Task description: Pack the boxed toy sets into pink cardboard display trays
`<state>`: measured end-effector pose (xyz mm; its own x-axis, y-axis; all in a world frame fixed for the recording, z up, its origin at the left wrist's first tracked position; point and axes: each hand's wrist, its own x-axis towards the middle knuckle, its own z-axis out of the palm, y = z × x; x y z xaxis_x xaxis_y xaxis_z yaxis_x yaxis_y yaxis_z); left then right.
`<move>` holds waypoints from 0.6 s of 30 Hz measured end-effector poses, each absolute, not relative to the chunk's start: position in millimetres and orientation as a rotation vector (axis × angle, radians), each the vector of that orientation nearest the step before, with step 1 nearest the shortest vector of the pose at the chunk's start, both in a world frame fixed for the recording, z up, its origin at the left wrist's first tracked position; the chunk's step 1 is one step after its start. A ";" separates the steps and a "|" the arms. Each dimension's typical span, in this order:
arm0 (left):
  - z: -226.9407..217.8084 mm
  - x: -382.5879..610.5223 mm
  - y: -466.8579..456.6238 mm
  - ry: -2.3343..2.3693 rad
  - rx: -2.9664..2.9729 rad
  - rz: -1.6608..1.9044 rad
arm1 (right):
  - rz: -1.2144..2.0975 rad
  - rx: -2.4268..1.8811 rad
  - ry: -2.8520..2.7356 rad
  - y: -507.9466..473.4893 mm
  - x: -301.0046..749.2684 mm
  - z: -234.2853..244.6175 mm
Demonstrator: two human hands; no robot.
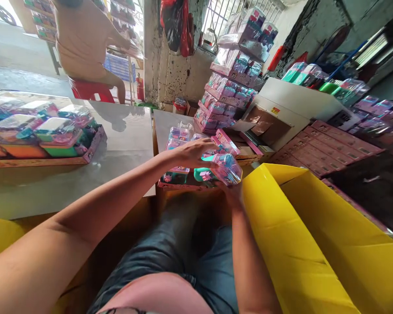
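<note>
Above the table, toy pack sits between fingers

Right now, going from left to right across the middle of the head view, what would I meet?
Tray of boxed toys → left hand → clear toy pack → yellow box.

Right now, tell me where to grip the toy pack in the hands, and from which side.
Grip the toy pack by its flat card edges, not the bulging clear dome. It sits tilted between the left hand above and right hand below, so probably come from its free right end.
</note>
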<state>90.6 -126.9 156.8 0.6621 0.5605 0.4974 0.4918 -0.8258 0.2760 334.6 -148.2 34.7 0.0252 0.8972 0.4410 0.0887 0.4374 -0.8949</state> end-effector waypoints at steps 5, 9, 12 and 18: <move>132.5 93.7 -111.7 1.043 2.874 0.542 | 0.864 -0.922 -1.473 -125.7 327.2 19.9; 126.8 88.9 -114.6 1.183 2.883 0.336 | 0.956 -0.923 -1.615 -113.5 327.5 14.2; 122.6 85.1 -112.5 1.237 2.865 0.280 | 0.899 -1.005 -1.828 -107.0 335.0 19.2; 107.2 79.0 -101.5 1.318 2.838 0.237 | 0.142 -1.093 -2.123 -127.6 316.5 65.2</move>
